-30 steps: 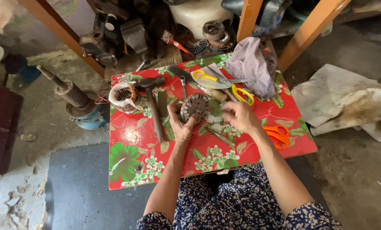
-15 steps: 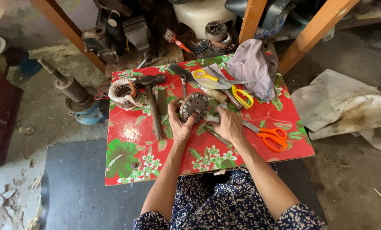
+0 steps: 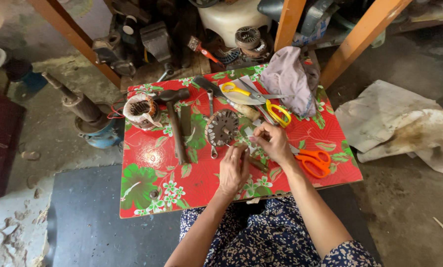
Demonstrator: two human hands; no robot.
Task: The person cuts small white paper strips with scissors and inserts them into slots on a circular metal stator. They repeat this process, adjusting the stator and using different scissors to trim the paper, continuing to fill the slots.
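We are pinching a small pale slip in our right hand; our left hand is resting open just below the round metal core, likely readying insertion.

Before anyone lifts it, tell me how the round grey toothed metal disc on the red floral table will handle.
The round grey toothed metal disc looks like solid metal, so it is probably stiff and heavy for its size. It lies flat on the red floral table, so it is unlikely to roll unless stood on edge. Its notched rim should give fingers grip, though it may feel sharp.
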